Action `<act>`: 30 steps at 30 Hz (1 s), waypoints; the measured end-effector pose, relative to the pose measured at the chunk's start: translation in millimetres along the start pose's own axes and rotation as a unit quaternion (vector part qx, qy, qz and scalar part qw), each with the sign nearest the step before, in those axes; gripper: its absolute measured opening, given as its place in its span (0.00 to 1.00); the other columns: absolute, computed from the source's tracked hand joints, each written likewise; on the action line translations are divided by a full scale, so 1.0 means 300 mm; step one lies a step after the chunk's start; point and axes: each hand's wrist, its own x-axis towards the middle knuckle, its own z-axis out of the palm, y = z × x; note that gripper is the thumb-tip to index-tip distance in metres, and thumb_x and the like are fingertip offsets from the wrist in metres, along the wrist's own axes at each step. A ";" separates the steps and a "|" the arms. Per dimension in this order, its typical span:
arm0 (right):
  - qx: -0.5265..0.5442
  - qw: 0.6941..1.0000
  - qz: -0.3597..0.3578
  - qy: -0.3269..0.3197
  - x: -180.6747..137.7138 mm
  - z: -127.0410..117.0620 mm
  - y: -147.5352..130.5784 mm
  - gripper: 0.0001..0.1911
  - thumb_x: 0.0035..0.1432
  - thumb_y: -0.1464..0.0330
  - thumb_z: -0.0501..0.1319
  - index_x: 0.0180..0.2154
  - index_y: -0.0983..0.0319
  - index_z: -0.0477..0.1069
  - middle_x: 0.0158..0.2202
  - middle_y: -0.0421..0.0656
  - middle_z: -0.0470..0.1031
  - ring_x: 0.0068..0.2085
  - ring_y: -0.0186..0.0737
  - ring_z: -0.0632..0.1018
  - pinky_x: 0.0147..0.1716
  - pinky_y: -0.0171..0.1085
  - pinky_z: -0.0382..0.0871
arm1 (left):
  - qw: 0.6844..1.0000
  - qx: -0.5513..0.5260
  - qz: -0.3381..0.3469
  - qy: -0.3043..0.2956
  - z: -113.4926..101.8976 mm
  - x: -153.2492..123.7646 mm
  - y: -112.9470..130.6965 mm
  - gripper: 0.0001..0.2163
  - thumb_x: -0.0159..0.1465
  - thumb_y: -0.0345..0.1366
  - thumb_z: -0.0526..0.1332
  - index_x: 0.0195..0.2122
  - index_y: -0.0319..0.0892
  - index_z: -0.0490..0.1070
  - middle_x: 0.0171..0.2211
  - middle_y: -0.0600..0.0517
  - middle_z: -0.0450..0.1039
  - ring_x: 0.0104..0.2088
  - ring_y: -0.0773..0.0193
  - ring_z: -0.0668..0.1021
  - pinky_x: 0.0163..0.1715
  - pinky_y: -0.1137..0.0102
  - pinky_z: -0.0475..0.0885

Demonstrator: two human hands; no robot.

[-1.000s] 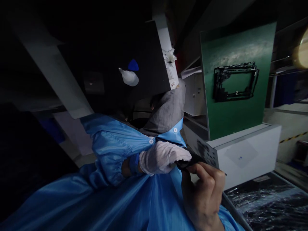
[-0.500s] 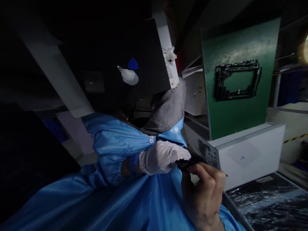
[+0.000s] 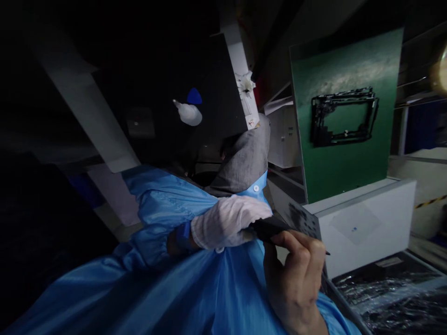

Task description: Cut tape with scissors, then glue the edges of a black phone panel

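The left hand [image 3: 226,222], in a white glove, is found closed over one end of a black tool [image 3: 270,228]. The fingers are folded down and no gap is seen. The right hand [image 3: 296,274], bare, is curled round the other end in a pen-like grip. A thin tip is seen to stick out beyond the knuckles. The black tool is thus held by both hands in the air, in front of a blue smock [image 3: 209,298] and just beside the near left corner of a white box [image 3: 370,228].

Since the earlier pictures, the left hand is noted to have shifted a little up and to the left. A snap fastener on the smock, visible before, is now covered by it. More of the tool's dark shaft is exposed between the two hands. The right hand is recorded as almost unmoved. It is judged that the tool is steadied by the right hand while the left hand's hold is slid along it. What kind of tool it is cannot be told in the dim light.

A green board [image 3: 349,153] with a black frame [image 3: 344,116] on it stands at the box's far edge. A grey cloth [image 3: 246,158], a white bottle [image 3: 188,114] and a dark tray [image 3: 394,298] are also noted.
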 end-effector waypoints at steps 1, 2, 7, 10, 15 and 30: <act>-0.003 1.000 0.006 0.002 0.001 0.002 0.003 0.10 0.81 0.80 0.65 0.51 0.58 0.74 0.42 0.43 0.78 0.39 0.42 0.79 0.40 0.40 0.75 | 1.000 0.017 0.001 0.015 -0.031 0.006 -0.004 0.19 0.88 0.51 0.54 0.54 0.46 0.81 0.48 0.47 0.92 0.48 0.56 0.94 0.49 0.65 0.92; -0.004 1.000 0.012 0.004 0.003 0.004 0.008 0.10 0.81 0.80 0.64 0.52 0.58 0.74 0.42 0.43 0.78 0.39 0.43 0.79 0.40 0.40 0.75 | 0.998 0.043 -0.005 0.043 -0.063 0.006 -0.013 0.18 0.86 0.53 0.56 0.55 0.47 0.80 0.49 0.47 0.91 0.48 0.54 0.93 0.48 0.63 0.92; 0.006 1.000 -0.016 0.010 0.016 0.014 0.051 0.05 0.83 0.75 0.64 0.53 0.60 0.75 0.45 0.47 0.78 0.42 0.45 0.79 0.42 0.41 0.75 | 0.912 0.246 -0.075 0.319 -0.229 -0.002 -0.145 0.26 0.79 0.39 0.67 0.75 0.49 0.64 0.66 0.40 0.76 0.60 0.45 0.85 0.54 0.45 0.88; 0.008 1.000 -0.024 0.017 0.021 0.025 0.055 0.03 0.84 0.73 0.64 0.53 0.60 0.75 0.45 0.47 0.78 0.41 0.46 0.79 0.42 0.42 0.75 | 0.882 0.298 -0.116 0.346 -0.324 0.046 -0.250 0.33 0.78 0.45 0.72 0.78 0.45 0.62 0.73 0.37 0.73 0.67 0.45 0.83 0.63 0.46 0.86; 0.007 1.000 0.006 0.028 0.011 0.035 0.017 0.07 0.83 0.77 0.62 0.54 0.59 0.75 0.44 0.46 0.78 0.41 0.46 0.79 0.42 0.42 0.76 | 0.906 0.329 -0.220 0.149 -0.386 0.115 -0.342 0.12 0.80 0.44 0.67 0.59 0.45 0.81 0.60 0.45 0.89 0.62 0.44 0.88 0.72 0.43 0.79; -0.005 1.000 0.022 0.011 -0.052 0.013 -0.027 0.09 0.83 0.78 0.63 0.55 0.59 0.76 0.44 0.46 0.81 0.40 0.44 0.80 0.39 0.40 0.77 | 0.969 0.134 -0.082 -0.192 -0.351 0.071 -0.028 0.19 0.89 0.35 0.53 0.76 0.44 0.70 0.57 0.45 0.85 0.51 0.57 0.89 0.51 0.66 0.87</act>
